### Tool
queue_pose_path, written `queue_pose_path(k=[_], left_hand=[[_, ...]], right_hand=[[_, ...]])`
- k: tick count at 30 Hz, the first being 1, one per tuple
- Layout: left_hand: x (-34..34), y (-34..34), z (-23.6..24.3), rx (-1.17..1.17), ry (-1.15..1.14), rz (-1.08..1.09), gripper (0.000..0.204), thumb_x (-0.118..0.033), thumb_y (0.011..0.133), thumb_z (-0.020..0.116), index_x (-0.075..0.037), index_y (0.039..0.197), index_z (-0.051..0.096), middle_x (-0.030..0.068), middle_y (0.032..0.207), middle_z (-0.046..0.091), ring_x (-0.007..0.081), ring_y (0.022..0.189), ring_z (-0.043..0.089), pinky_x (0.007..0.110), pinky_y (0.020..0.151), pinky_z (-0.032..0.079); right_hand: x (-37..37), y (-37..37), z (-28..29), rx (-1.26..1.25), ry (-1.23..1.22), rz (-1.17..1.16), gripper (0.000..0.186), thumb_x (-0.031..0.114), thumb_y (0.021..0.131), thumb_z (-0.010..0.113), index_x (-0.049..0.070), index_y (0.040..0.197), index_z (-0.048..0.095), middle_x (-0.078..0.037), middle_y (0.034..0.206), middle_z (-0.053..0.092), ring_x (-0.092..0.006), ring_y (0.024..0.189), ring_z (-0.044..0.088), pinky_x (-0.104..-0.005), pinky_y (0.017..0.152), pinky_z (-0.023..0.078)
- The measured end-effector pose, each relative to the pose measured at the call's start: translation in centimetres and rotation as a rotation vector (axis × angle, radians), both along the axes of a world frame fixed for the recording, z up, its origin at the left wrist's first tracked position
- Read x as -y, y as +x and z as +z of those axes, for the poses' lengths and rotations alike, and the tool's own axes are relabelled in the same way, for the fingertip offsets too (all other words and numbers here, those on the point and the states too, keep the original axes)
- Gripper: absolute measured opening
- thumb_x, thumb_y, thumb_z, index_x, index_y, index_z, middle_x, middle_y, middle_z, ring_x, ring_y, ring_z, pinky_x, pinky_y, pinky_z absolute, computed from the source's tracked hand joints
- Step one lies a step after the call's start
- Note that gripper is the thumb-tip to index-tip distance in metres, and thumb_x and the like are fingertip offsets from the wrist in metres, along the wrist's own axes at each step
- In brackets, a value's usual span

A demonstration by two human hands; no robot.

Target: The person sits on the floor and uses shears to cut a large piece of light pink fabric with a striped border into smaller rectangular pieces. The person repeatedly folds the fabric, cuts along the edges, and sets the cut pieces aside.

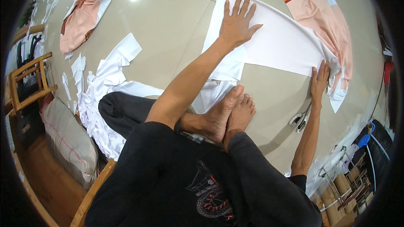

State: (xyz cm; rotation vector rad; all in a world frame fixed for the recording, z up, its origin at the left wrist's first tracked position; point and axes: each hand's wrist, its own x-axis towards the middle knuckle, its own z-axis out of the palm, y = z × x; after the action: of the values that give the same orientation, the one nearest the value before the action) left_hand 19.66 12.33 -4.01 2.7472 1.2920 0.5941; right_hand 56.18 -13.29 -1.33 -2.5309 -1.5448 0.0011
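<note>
A white cloth (pixel 277 33) lies spread on the tiled floor (pixel 168 21) in front of the person's bare feet (pixel 223 115), its near edge running slantwise down to the right. The left hand (pixel 239 22) rests flat on its upper left part, fingers fanned and thumb held out. The right hand (pixel 320 79) is at the lower right corner, its fingers extended and only slightly apart, touching the cloth where it bunches into folds. Beside that edge lies a peach fabric (pixel 317 19) with a dark red, orange-striped band. Below the right hand, on the floor, is a pair of dark-handled scissors (pixel 299 121), partly in shadow. To the left spreads a heap of white scraps (pixel 101 109); beyond it lie another peach piece (pixel 84 17), a wooden frame (pixel 35 101) and a pale sack (pixel 67 141).
</note>
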Motion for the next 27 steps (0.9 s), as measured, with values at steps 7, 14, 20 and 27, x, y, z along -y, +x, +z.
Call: queue_pose_path(k=[7,14,20,27], left_hand=[[1.6,4.0,0.2,0.004,-0.007,-0.020,0.075,-0.063,0.108,0.041,-0.012,0.163,0.042,0.0167,0.173,0.030,0.0365,0.163,0.018,0.066,0.128,0.008],[3.9,-0.6,2.9,0.219,-0.186,-0.012,0.076,-0.056,0.109,0.045,-0.007,0.166,0.033,0.0192,0.176,0.020,0.0401,0.164,0.010,0.069,0.127,0.001],[8.9,-8.5,2.2,-0.037,-0.225,0.007,0.073,-0.050,0.110,0.049,-0.007,0.167,0.032,0.0188,0.176,0.019,0.0400,0.164,0.008,0.068,0.127,0.005],[8.6,-9.8,2.4,0.268,-0.311,0.173,0.060,-0.037,0.108,0.058,0.001,0.153,0.046,0.0272,0.171,0.024,0.0464,0.161,0.012,0.066,0.128,0.008]], right_hand=[[1.3,3.7,1.9,-0.136,0.038,-0.038,0.069,0.050,0.108,0.054,0.007,0.161,0.045,-0.025,0.170,0.032,-0.0413,0.158,0.028,-0.0492,0.129,0.023],[6.8,-6.5,5.7,-0.158,0.283,-0.192,0.045,0.030,0.106,0.066,-0.001,0.138,0.065,-0.025,0.155,0.050,-0.0396,0.147,0.045,-0.0472,0.122,0.035],[19.3,-16.2,3.8,-0.170,0.245,-0.491,0.035,0.017,0.103,0.065,-0.003,0.132,0.064,-0.021,0.136,0.056,-0.0380,0.130,0.055,-0.0474,0.112,0.043],[21.5,-16.5,4.0,-0.278,0.232,-0.516,0.037,0.012,0.101,0.066,-0.002,0.135,0.061,-0.021,0.138,0.055,-0.0378,0.128,0.055,-0.0466,0.110,0.046]])
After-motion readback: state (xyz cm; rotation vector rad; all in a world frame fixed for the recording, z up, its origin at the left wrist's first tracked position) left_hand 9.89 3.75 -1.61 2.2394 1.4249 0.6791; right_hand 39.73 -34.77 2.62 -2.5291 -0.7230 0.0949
